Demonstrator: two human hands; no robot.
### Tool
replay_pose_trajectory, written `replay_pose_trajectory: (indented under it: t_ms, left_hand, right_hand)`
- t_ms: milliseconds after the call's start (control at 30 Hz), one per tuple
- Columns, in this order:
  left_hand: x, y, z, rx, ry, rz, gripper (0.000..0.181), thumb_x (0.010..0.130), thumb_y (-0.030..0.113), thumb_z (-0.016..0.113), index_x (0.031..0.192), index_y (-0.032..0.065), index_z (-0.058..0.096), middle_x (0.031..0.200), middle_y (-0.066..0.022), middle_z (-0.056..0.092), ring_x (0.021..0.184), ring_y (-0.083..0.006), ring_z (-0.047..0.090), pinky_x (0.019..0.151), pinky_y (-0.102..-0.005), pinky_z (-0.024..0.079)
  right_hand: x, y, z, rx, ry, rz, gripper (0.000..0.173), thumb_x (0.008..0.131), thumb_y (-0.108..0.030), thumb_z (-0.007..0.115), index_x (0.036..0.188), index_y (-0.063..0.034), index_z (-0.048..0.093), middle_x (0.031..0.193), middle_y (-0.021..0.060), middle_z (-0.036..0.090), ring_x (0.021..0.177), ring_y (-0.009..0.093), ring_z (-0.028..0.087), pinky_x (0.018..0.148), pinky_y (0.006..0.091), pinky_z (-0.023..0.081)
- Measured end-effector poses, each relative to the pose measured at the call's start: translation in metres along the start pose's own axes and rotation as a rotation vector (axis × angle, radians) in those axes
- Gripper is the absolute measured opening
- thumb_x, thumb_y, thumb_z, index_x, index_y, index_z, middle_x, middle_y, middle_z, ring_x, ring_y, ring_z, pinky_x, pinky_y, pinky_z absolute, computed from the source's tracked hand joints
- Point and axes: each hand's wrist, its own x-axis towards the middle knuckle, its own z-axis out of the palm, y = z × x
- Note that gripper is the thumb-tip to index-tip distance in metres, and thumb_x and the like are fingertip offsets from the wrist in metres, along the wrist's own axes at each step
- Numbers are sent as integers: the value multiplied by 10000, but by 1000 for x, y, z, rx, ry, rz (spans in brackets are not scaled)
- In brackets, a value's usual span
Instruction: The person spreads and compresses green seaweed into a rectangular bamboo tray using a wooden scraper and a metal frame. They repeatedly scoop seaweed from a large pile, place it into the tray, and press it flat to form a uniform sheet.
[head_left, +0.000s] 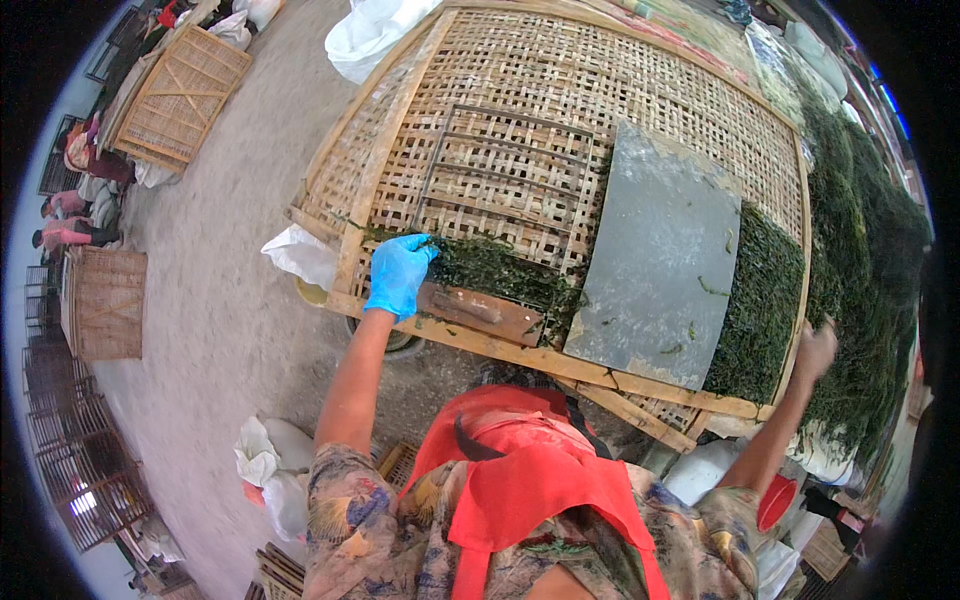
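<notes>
My left hand (401, 274), in a blue disposable glove, rests at the lower left corner of a thin rectangular divided frame (510, 176) on a woven bamboo drying rack (525, 67). Its fingertips touch a strip of dark green seaweed (495, 264); whether they pinch any is hidden. Just below that strip lies a brown flat plate (484, 311). Right of the frame, a grey sheet (660, 255) covers part of the rack, beside a spread seaweed layer (761, 307). My bare right hand (817, 349), blurred, is at the rack's right edge, against a large seaweed heap (862, 285).
A wooden rail (585, 365) edges the rack in front of me. White sacks (281, 457) stand on the concrete floor (202, 300) at left, and a red bucket (777, 502) is below my right arm. Several people (71, 229) and upright racks (109, 304) are far left.
</notes>
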Motion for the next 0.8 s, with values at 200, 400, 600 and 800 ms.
replay_pose_trajectory:
  t_ms: [200, 400, 600, 800]
  left_hand:
    - [3, 2, -9, -53, -91, 10, 258, 893, 125, 687, 1132, 37, 726, 1006, -96, 738, 835, -151, 643, 772, -335, 535]
    - [1, 4, -13, -176, -119, 10, 250, 884, 86, 676, 1122, 28, 731, 1022, -65, 738, 870, -129, 636, 787, -299, 524]
    - [1, -2, -8, -160, -128, 0, 201, 874, 61, 675, 1056, 55, 762, 960, -59, 744, 819, -131, 634, 744, -307, 529]
    - [0, 6, -15, -124, -145, -7, 189, 883, 76, 679, 1053, 67, 764, 959, -58, 737, 826, -125, 630, 742, -320, 530]
  right_hand:
    - [-238, -350, -31, 1013, -520, -928, 98, 793, -84, 718, 864, -17, 721, 1105, 116, 721, 873, 246, 702, 752, 338, 566]
    - [-318, -444, -15, 668, -382, -1218, 162, 852, -201, 646, 849, -39, 658, 935, 146, 659, 845, 336, 677, 709, 456, 539]
    - [-288, -391, -20, 406, -483, -1174, 174, 819, -209, 639, 799, -36, 646, 821, 165, 672, 794, 370, 667, 689, 478, 537]
    - [-282, -382, -32, 304, -526, -1078, 159, 814, -197, 656, 794, -40, 668, 906, 165, 674, 856, 362, 658, 720, 467, 543]
